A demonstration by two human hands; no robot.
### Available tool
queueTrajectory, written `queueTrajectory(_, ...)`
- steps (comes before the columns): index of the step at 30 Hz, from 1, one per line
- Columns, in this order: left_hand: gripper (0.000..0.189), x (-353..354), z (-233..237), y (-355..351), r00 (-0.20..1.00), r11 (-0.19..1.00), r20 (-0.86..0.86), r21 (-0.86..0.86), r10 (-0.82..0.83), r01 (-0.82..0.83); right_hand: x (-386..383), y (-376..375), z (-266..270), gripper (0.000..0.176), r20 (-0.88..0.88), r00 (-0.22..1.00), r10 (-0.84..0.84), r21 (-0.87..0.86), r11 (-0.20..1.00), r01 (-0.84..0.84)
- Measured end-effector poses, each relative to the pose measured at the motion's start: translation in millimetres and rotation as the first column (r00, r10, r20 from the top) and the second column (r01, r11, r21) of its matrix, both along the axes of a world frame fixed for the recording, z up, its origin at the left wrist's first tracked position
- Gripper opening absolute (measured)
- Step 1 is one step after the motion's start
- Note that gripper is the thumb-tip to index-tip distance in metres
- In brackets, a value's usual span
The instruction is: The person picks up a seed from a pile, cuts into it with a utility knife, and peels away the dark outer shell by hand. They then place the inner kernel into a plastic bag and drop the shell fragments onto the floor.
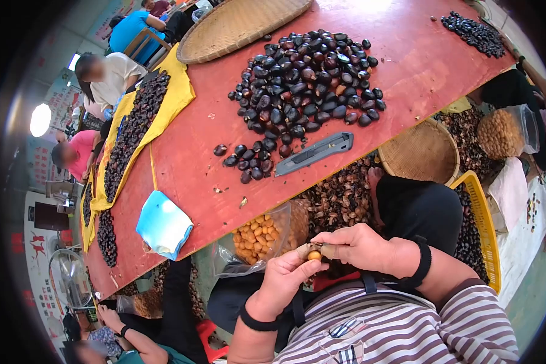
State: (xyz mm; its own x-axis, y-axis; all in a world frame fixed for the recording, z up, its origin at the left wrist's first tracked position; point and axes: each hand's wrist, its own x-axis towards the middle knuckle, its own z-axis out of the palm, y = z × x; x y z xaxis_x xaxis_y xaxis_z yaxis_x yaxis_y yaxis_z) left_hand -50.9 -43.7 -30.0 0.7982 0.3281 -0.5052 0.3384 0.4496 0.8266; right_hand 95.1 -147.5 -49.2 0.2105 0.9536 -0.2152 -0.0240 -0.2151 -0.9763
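Observation:
My left hand [285, 274] pinches a yellow-orange nut kernel [313, 255] in front of my lap. The fingers of my right hand [361, 247] are pinched together against the top of that nut, where a bit of dark shell shows. Finger coverings appear on some fingertips of both hands. Below the table edge, a clear plastic bag [283, 217] of peeled orange kernels [255, 239] stands just beyond my left hand. On the red table lies a heap of dark, glossy nuts [309, 79], with a grey utility knife [315, 154] beside it.
A blue-and-white packet [164, 224] sits near the table's [206, 182] edge. Shell scraps [340, 197] fill the space under it. A round basket [421, 148] and yellow crate [484, 233] stand at right. Other people [112, 76] sit along the left; another person's hands [110, 318] show lower left.

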Motion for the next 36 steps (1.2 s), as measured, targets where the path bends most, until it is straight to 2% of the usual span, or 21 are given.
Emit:
queueTrajectory(5,0.033,-1.9,-12.8,0.5,0.974,0.950,0.116,-0.270,0.195,-0.158,-6.6,0.9,-3.3,0.024,0.165,0.985,-0.040,0.162,0.987,0.013)
queueTrajectory(6,0.032,-3.9,-15.1,0.5,0.963,0.930,0.129,-0.318,0.237,-0.186,-7.7,0.8,-2.6,0.024,0.130,0.991,-0.033,0.142,0.990,0.014)
queueTrajectory(9,0.029,-0.8,-11.3,-1.5,0.975,0.951,0.066,-0.243,0.214,-0.192,-8.9,0.9,2.6,0.024,0.004,1.000,-0.025,0.091,0.996,0.024)
queueTrajectory(14,0.028,0.2,-5.6,-6.8,0.964,0.946,0.113,-0.251,0.240,-0.206,-4.8,0.4,11.0,0.025,-0.223,0.974,-0.033,-0.026,0.999,0.027)
queueTrajectory(18,0.030,-0.7,0.6,-11.2,0.952,0.929,0.132,-0.290,0.275,-0.229,5.4,1.7,5.8,0.025,-0.271,0.939,-0.213,-0.111,0.976,0.189)
queueTrajectory(19,0.030,-1.1,1.1,-11.3,0.947,0.923,0.128,-0.295,0.296,-0.248,9.2,1.9,-7.0,0.025,-0.018,0.977,-0.212,0.008,0.977,0.212)
queueTrajectory(20,0.031,-1.1,1.5,-11.1,0.941,0.916,0.126,-0.299,0.315,-0.267,12.4,1.5,-17.4,0.026,0.237,0.945,-0.227,0.129,0.971,0.201)
queueTrajectory(21,0.031,-0.3,2.2,-10.0,0.934,0.910,0.126,-0.302,0.334,-0.285,11.6,0.5,-17.8,0.026,0.435,0.862,-0.259,0.189,0.963,0.194)
queueTrajectory(24,0.030,-4.3,-2.5,-7.8,0.942,0.934,0.143,-0.239,0.305,-0.267,6.3,-2.2,-8.5,0.026,0.389,0.883,-0.262,0.272,0.949,0.161)
queueTrajectory(28,0.029,-6.7,-4.8,-7.4,0.941,0.928,0.132,-0.257,0.310,-0.270,2.6,-3.1,-0.5,0.023,0.304,0.941,-0.147,0.085,0.988,0.127)
queueTrajectory(29,0.030,-6.7,-5.1,-7.5,0.943,0.928,0.123,-0.253,0.310,-0.273,-1.3,-4.1,0.2,0.021,0.206,0.967,-0.151,0.066,0.988,0.140)
queueTrajectory(30,0.030,-7.1,-5.9,-7.4,0.944,0.928,0.113,-0.250,0.311,-0.276,-4.5,-4.2,6.1,0.022,0.025,0.994,-0.107,0.095,0.990,0.105)
queueTrajectory(32,0.030,-8.0,-8.5,-6.7,0.950,0.945,0.135,-0.214,0.280,-0.248,-10.6,-3.5,8.1,0.025,-0.059,0.996,-0.071,0.149,0.986,0.079)
queueTrajectory(36,0.028,-9.0,-10.0,-5.7,0.960,0.959,0.111,-0.153,0.257,-0.239,-4.7,-4.6,14.9,0.028,-0.113,0.992,0.049,0.006,0.999,-0.049)
